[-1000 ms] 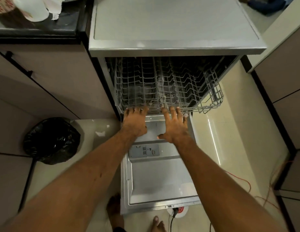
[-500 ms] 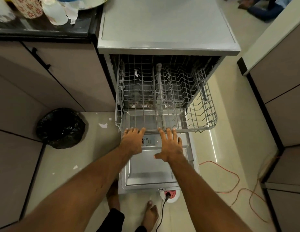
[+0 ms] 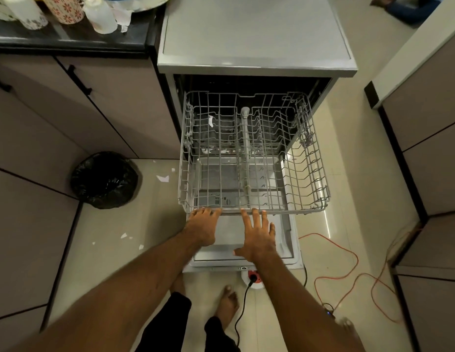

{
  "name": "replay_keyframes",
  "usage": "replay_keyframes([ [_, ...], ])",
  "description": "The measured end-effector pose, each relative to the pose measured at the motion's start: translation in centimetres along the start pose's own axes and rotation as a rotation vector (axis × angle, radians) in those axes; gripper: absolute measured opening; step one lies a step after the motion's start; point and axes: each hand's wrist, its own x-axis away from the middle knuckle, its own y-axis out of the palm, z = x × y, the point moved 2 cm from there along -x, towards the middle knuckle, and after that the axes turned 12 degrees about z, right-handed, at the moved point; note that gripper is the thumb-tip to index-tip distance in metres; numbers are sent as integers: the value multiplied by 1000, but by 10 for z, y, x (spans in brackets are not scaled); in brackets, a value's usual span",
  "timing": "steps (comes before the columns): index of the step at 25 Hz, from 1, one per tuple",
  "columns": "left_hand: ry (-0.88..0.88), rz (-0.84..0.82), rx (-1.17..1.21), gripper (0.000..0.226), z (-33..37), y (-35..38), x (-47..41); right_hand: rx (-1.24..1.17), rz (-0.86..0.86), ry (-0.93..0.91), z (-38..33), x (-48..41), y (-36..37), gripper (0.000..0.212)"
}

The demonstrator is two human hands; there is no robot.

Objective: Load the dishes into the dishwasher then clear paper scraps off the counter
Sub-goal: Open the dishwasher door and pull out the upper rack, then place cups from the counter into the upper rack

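Both arms are reaching to mid-frame. Left hand [image 3: 202,226] is hooking the rack rim [image 3: 292,212]; right hand [image 3: 258,237] is spreading, fingers straight.

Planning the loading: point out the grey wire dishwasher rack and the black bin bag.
Grey wire dishwasher rack [image 3: 292,212]: head view, front rail.
Black bin bag [image 3: 104,180]: head view, crumpled top.
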Motion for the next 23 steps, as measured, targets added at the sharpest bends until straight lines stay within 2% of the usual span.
replay_keyframes([
  [5, -24, 83, 27, 100, 2, -10, 23, 3, 24, -44, 1, 13, -11, 112],
  [10, 43, 347, -49, 105, 2, -62, 64, -88, 253, -149, -20, 17, -67, 94],
  [14, 44, 440, -90, 108, -12, -113, 95, -154, 384, -223, -54, 24, -130, 89],
  [17, -9, 499, -75, 98, -28, -150, 115, -192, 440, -271, -81, 28, -167, 90],
  [19, -39, 566, -61, 89, -42, -167, 126, -213, 466, -312, -99, 27, -181, 89],
  [23, -151, 644, -25, 94, -85, -190, 143, -167, 484, -376, -136, 23, -198, 86],
])
